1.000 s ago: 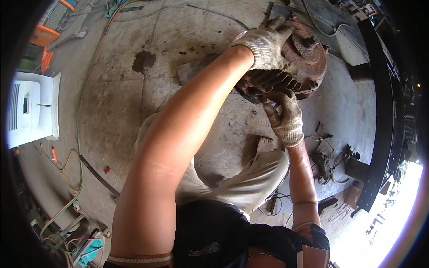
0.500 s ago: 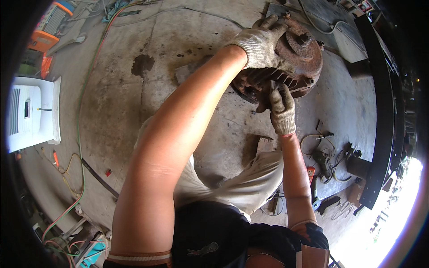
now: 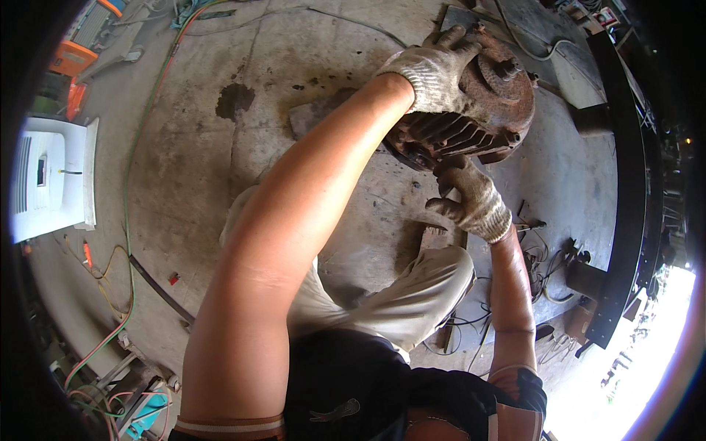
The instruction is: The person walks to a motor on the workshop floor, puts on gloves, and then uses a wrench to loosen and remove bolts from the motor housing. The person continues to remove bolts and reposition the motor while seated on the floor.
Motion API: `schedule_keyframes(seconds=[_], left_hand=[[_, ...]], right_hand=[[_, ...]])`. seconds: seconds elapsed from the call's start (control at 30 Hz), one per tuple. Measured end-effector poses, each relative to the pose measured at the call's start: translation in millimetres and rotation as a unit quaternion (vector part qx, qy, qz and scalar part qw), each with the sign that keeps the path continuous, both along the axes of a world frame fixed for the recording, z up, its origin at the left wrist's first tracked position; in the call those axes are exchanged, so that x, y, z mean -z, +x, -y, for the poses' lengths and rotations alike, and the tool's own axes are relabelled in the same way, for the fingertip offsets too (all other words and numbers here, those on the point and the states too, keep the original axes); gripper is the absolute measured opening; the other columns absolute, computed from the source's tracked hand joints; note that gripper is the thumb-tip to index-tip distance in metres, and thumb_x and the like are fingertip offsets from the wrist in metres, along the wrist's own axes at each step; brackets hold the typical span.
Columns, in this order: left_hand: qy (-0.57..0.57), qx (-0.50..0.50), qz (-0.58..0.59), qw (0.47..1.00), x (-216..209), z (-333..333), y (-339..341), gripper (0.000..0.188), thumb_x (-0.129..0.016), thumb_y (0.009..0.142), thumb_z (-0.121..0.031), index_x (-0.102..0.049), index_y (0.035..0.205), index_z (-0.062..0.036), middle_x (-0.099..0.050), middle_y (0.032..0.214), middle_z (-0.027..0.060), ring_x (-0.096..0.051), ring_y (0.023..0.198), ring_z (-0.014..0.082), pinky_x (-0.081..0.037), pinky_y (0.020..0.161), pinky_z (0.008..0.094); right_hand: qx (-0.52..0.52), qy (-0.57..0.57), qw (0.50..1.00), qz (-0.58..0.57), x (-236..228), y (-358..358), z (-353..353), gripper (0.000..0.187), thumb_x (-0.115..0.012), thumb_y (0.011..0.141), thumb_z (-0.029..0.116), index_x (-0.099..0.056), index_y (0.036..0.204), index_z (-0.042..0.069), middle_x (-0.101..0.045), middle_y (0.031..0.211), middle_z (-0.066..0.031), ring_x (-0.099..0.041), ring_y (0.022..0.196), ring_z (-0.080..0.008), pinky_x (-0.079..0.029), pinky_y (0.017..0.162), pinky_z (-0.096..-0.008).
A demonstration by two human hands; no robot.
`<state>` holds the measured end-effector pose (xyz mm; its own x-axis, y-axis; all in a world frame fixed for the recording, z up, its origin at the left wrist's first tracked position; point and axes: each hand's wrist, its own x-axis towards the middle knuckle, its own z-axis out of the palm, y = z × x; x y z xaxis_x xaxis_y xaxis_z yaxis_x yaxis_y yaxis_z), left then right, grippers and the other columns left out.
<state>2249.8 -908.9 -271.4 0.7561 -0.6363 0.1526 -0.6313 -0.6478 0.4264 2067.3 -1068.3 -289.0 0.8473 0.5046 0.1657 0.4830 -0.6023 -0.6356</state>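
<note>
A rusty, finned motor housing (image 3: 507,95) with a round end cover lies on the floor ahead of me, slightly right of centre. My left hand (image 3: 434,72), in a dirty knitted glove, grips its upper left side, fingers hooked over the edge. Below the fins, my right hand (image 3: 474,198) is at the housing's lower rim, gloved too. Its thumb stands apart from its bent, dirt-darkened fingers, and a pale gap shows between them. Whether those fingertips touch the rim I cannot tell.
A dark steel beam (image 3: 625,198) runs along the right. Cables (image 3: 540,272) lie near my right forearm. A white appliance panel (image 3: 55,176) stands at left, beside a green and red hose (image 3: 131,198). A small block (image 3: 432,237) lies by my knee.
My right hand has drawn down from the fins to the lower rim and turned, its thumb now apart from the fingers. My left hand keeps its hold on the housing.
</note>
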Motion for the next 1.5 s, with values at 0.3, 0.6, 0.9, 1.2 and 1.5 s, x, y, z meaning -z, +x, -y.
schedule_keyframes(seconds=[0.3, 0.6, 0.9, 1.2, 1.5], left_hand=[[-0.037, 0.006, 0.014, 0.999, 6.3, -0.6, 0.3, 0.115, -0.085, 0.07, -0.065, -0.03, 0.16, -0.0183, -0.022, 0.167, 0.0192, -0.032, 0.15, 0.0392, -0.036, 0.123, 0.0444], [-0.046, 0.014, 0.043, 0.998, 3.3, -3.4, -3.6, 0.115, -0.081, 0.071, -0.069, -0.033, 0.159, -0.0128, -0.026, 0.165, 0.0202, -0.031, 0.151, 0.0378, -0.035, 0.123, 0.0438], [-0.057, 0.024, 0.082, 0.995, 7.5, -1.9, -2.2, 0.119, -0.081, 0.068, -0.071, -0.034, 0.158, -0.0092, -0.03, 0.163, 0.0229, -0.032, 0.151, 0.0383, -0.035, 0.123, 0.0467], [-0.09, 0.063, 0.036, 0.993, 11.0, -2.2, 6.3, 0.117, -0.084, 0.068, -0.065, -0.031, 0.16, -0.0145, -0.031, 0.163, 0.0198, -0.025, 0.153, 0.0391, -0.03, 0.125, 0.0474], [-0.075, 0.044, 0.061, 0.994, 11.0, -4.7, 0.6, 0.113, -0.084, 0.072, -0.061, -0.03, 0.16, -0.0159, -0.033, 0.162, 0.0223, -0.028, 0.152, 0.0385, -0.033, 0.124, 0.0451]], right_hand=[[0.127, 0.4, 0.88, -0.224, 44.3, -4.8, 10.9, 0.05, -0.07, 0.098, 0.041, -0.058, 0.123, 0.0, -0.068, 0.12, -0.0154, -0.071, 0.104, -0.0252, -0.057, 0.095, -0.0401], [0.228, 0.382, 0.853, -0.271, 60.9, -39.6, 17.6, 0.061, -0.062, 0.095, 0.066, -0.062, 0.095, 0.004, -0.064, 0.075, -0.0044, -0.058, 0.059, -0.0117, -0.047, 0.054, -0.025], [0.4, 0.377, 0.814, -0.188, 49.1, -82.7, 13.3, 0.045, -0.052, 0.107, 0.042, -0.064, 0.1, 0.0, -0.065, 0.079, -0.0071, -0.059, 0.06, -0.0137, -0.05, 0.059, -0.0284], [0.544, 0.315, 0.773, -0.088, 23.9, -59.3, 38.6, 0.036, -0.05, 0.108, 0.03, -0.066, 0.097, -0.001, -0.07, 0.079, -0.0074, -0.061, 0.058, -0.0119, -0.05, 0.057, -0.0281], [0.527, 0.249, 0.802, -0.133, 24.8, -41.0, 44.9, 0.035, -0.055, 0.107, 0.031, -0.069, 0.101, 0.0, -0.071, 0.083, -0.0073, -0.062, 0.066, -0.012, -0.05, 0.062, -0.0294]])
